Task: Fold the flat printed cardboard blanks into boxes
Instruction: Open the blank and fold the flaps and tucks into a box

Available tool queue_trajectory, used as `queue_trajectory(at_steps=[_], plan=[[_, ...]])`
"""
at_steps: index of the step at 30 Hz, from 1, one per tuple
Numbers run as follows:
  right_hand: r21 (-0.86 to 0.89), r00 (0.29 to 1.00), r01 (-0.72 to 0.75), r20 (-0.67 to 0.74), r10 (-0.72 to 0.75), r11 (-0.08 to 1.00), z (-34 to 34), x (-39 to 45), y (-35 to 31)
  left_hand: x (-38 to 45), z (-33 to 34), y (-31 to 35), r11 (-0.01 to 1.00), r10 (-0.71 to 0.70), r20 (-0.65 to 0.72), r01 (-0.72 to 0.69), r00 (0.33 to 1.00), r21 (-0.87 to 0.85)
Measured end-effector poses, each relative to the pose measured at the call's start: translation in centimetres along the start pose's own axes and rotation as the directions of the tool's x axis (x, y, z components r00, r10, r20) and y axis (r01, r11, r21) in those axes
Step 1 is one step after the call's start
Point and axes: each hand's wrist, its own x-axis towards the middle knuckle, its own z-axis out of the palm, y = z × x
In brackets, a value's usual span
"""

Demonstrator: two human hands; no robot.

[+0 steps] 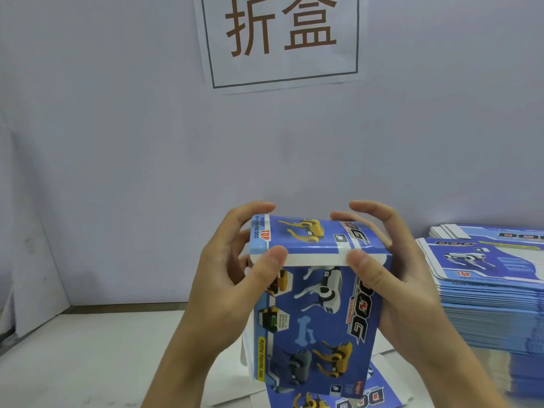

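A blue printed cardboard box (pixel 316 313) with robot-dog pictures is held upright above the table in the middle of the view, its top flap folded over. My left hand (pixel 232 275) grips its left side, thumb pressing the front edge of the top flap. On the right side my right hand (pixel 394 278) grips the box, its thumb on the same edge and its fingers curled over the top. A flat blank (pixel 338 399) lies on the table under the box.
A tall stack of flat blue blanks (pixel 488 290) stands at the right on the white table (pixel 88 363). A lilac wall rises behind, with a paper sign (pixel 282 39) bearing two brown characters.
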Motion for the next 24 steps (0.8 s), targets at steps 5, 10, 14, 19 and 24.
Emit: queue_trajectory(at_steps=[5, 10, 14, 19, 24], plan=[[-0.086, 0.993, 0.078, -0.084, -0.085, 0.993, 0.5, 0.1, 0.1, 0.2, 0.7, 0.4, 0.996, 0.039, -0.091, -0.032, 0.995, 0.079], [-0.169, 0.990, 0.049, -0.122, -0.070, 0.984, 1.0, 0.0, -0.1, 0.3, 1.7, 0.3, 0.996, 0.054, -0.142, -0.043, 0.988, 0.076], [-0.185, 0.985, 0.069, -0.142, -0.096, 0.980, 1.4, 0.2, -0.3, 0.5, 2.1, 0.7, 0.999, 0.033, -0.149, -0.028, 0.988, 0.033], [-0.097, 0.993, 0.037, -0.104, -0.047, 0.995, 1.1, 0.2, -0.5, 0.4, 1.7, 0.7, 0.999, 0.004, -0.071, -0.006, 0.997, -0.034], [-0.007, 0.994, -0.020, -0.111, 0.019, 1.000, 0.8, 0.1, -0.5, 0.7, 1.2, 0.5, 0.991, -0.026, -0.041, 0.020, 0.999, -0.129]])
